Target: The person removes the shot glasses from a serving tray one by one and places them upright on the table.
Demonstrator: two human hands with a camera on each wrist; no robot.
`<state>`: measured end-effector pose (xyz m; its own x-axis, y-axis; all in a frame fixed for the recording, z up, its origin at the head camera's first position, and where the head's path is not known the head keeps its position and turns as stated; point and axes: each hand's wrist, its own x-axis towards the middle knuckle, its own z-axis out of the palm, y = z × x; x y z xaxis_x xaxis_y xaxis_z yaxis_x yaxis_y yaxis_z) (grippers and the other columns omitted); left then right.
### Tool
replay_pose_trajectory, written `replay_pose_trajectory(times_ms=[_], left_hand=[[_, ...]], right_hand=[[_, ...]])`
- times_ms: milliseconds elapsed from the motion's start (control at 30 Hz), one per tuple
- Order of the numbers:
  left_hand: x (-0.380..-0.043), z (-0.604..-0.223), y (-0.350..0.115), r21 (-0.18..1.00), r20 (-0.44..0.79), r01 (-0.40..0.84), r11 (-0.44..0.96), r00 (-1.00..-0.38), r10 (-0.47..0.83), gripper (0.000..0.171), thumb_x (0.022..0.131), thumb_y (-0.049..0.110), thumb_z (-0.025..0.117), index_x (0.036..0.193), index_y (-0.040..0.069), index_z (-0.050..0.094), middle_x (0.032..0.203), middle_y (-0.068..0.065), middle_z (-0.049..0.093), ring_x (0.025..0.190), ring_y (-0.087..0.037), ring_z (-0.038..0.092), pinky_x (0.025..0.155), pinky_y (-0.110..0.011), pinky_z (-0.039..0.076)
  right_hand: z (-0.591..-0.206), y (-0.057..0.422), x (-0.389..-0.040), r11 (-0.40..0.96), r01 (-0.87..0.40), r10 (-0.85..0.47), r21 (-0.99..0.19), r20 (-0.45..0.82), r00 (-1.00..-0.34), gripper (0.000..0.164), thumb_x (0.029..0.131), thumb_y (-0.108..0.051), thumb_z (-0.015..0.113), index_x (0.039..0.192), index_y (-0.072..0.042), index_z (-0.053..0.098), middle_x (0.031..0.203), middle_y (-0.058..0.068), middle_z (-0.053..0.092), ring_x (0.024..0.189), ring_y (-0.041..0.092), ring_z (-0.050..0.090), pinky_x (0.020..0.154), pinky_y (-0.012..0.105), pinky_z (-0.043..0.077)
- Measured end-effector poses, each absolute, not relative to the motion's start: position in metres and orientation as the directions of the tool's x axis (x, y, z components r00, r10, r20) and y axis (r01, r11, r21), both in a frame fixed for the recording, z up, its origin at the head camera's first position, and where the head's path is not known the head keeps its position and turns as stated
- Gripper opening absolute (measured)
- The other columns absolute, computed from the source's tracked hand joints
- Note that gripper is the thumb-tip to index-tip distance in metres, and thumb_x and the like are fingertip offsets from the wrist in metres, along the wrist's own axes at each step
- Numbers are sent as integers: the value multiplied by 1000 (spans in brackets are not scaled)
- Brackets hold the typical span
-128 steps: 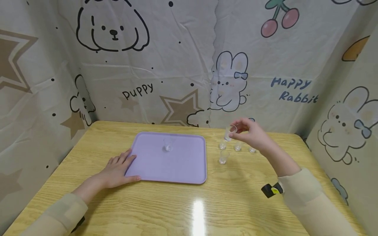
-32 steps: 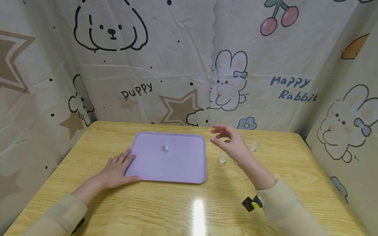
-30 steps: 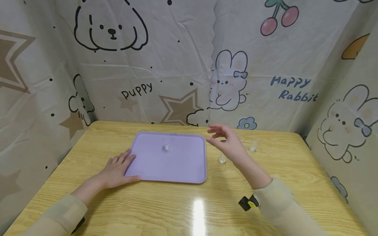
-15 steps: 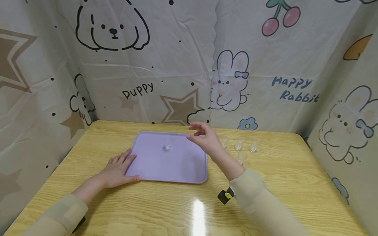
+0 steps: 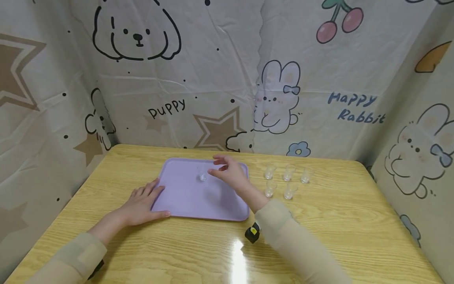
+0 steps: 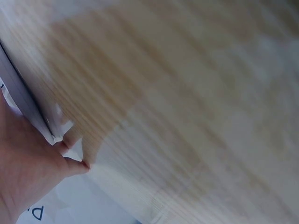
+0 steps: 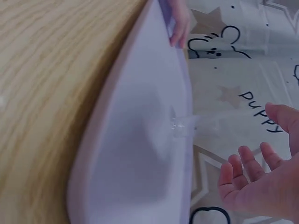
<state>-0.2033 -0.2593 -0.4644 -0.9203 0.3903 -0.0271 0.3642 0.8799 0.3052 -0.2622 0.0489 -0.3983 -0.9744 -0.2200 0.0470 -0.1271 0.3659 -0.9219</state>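
On the lilac tray (image 5: 184,201) stands one small clear shot glass (image 5: 203,176), upright, toward the tray's back. My right hand (image 5: 228,171) is over the tray just right of that glass, thumb and fingers parted and loosely bent. The right wrist view shows a gap between the right hand (image 7: 261,177) and the shot glass (image 7: 183,126). With fingers spread, my left hand (image 5: 143,205) rests along the tray's left edge. In the left wrist view, part of the left hand (image 6: 37,163) shows beside the tray rim (image 6: 23,88).
Several more clear shot glasses stand right of the tray in two rows, among them a back glass (image 5: 288,173) and a front glass (image 5: 290,191). All sit on a wooden table (image 5: 198,252). Patterned cloth (image 5: 198,79) closes off the back and sides.
Earlier my right hand held a shot glass over the group on the right; that glass now stands in the front row. The empty hand has moved left over the tray. My left hand stayed put.
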Motion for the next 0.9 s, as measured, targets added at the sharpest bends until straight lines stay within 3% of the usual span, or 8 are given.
replay_pose_trajectory(times_ms=[200,633,900], left_hand=[[-204,-463,-260,307,-47,354,883,-921,386,104,76,76,51,147,5,28,156,-20,8,133,-52,19,103,-71,9],[-203,-462,-261,305,-33,369,878,-917,397,101,77,74,53,146,4,30,155,-22,11,132,-53,21,101,-72,12],[-205,-464,-262,316,-60,348,882,-921,385,103,76,77,50,147,5,28,156,-19,8,135,-50,18,103,-70,9]], right_hand=[[-413,37,-269,370,-127,-237,-920,38,-971,55,81,-20,75,130,-9,53,124,18,59,98,26,56,79,32,47],[-436,23,-285,421,-70,-244,-904,-39,-969,58,80,-16,75,132,-9,50,119,16,59,108,29,57,86,37,49],[-440,18,-294,435,-98,-255,-895,-18,-967,49,80,-15,75,124,-8,56,114,14,61,104,29,60,85,35,48]])
